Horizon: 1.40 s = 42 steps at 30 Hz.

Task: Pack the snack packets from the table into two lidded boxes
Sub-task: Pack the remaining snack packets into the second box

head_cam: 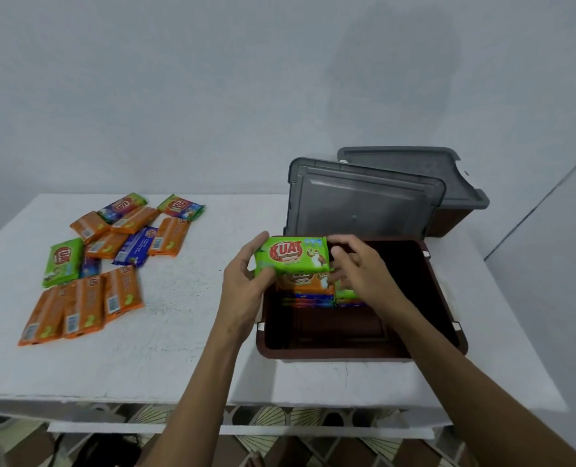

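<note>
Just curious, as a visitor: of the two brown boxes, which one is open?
The nearer box: its grey lid stands propped behind it, and packets lie inside. The far box has a second lid lying on top.

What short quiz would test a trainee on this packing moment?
1. True or false: the left hand alone holds the green snack packet, while the right hand rests idle.
2. Where is the grey plastic lid of the open brown plastic box? A) propped behind it B) on the floor C) closed on it
3. Fill in: the loose orange snack packets on the white table lie on the person's ____ of the box.
Key: 1 false; 2 A; 3 left.
</note>
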{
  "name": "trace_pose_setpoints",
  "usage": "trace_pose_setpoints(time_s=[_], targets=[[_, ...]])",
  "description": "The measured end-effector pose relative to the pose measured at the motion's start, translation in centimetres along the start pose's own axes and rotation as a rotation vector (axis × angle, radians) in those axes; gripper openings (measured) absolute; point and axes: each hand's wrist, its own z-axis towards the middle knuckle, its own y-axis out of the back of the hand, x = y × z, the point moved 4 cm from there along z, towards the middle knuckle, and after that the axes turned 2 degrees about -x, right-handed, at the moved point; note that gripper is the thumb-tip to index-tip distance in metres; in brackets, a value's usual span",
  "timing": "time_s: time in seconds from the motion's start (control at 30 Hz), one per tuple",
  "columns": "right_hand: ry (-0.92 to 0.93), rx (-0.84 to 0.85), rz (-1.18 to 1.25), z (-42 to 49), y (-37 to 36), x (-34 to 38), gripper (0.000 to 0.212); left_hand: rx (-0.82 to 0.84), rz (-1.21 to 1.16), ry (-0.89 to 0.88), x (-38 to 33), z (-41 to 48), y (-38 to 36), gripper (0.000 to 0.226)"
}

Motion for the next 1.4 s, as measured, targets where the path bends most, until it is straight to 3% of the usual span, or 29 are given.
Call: trace_pose_setpoints(time_s=[0.07,0.1,0.23,0.3,0.4,0.5,0.63,0.73,0.87,0.97,1.13,1.27,1.4], targets=[[-0.120,0.088,0.450,-0.6,0.2,0.7,0.026,0.090,0.070,-0.036,-0.3,0.0,-1.7,0.054],[-0.111,0.084,0.516,-0.7,0.8,0.8,0.029,0.137,0.134,-0.064,-0.4,0.0,-2.6,0.056],[-0.066,-0.062,0.418,-1.2,4.4,-0.2,0.018,0.234,0.654,-0.345,-0.8,0.5,-4.3,0.052],[-0.093,-0.135,0.324,-1.4,6.3,-1.4,0.021,0.173,0.838,-0.437,-0.6,0.9,-3.7,0.046],[-0.147,-0.163,0.134,-1.3,7.7,-3.2,0.020,-0.012,0.974,-0.399,0.2,1.3,-2.2,0.040],[-0.192,-0.121,-0.027,-0.9,7.3,-4.8,0.020,-0.110,0.996,-0.319,0.8,1.3,-1.6,0.036],[-0.086,-0.083,-0.557,-0.5,6.0,-5.2,0.025,-0.159,0.958,-0.301,0.8,1.0,-1.6,0.031],[0.011,-0.105,-0.730,-0.3,5.1,-4.8,0.024,-0.155,0.937,-0.300,0.9,0.9,-1.5,0.029],[-0.044,-0.082,-0.965,-0.6,4.5,-4.5,0.030,-0.081,0.910,-0.312,1.5,0.8,-1.0,0.029],[-0.003,-0.132,-0.959,-1.0,3.0,-2.8,0.036,0.012,0.861,-0.337,1.9,0.6,0.2,0.031],[0.280,-0.131,-0.728,-0.7,-4.0,2.3,0.034,0.029,0.883,-0.332,2.6,0.3,6.3,0.034],[0.428,-0.043,-0.596,-0.1,-12.5,6.1,0.033,-0.081,0.949,-0.283,2.6,0.4,15.5,0.035],[0.448,0.096,-0.666,0.2,-22.1,8.5,0.039,-0.259,1.049,-0.206,2.3,0.8,25.2,0.028]])
